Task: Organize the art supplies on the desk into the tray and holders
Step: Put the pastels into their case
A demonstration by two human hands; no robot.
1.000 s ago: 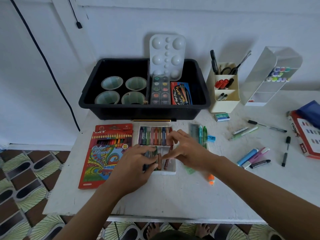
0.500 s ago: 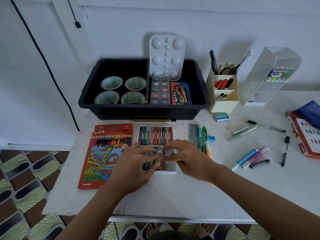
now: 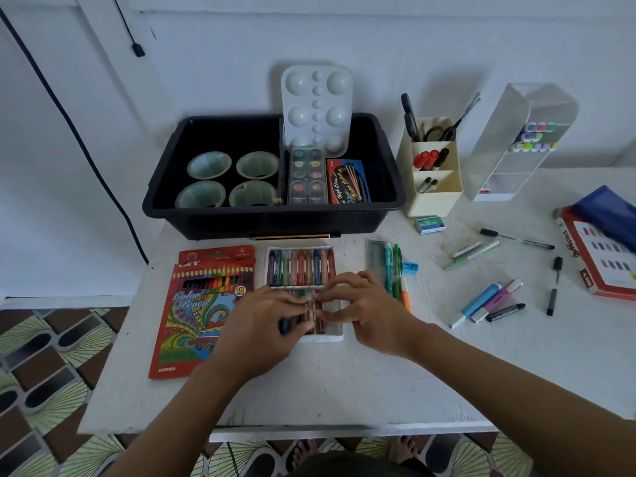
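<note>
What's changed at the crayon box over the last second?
The right hand slid toward the person, from the far row of the crayon box to its near row, fingertips now meeting the left hand over the crayons. Left hand barely shifted. Black tray, holders and loose pens unchanged.

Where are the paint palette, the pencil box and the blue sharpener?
White plastic paint palette [image 3: 316, 108]: head view, centre wells.
Red cardboard coloured-pencil box [image 3: 192, 325]: head view, patterned front.
Small blue sharpener [image 3: 410, 267]: head view, top face.
</note>
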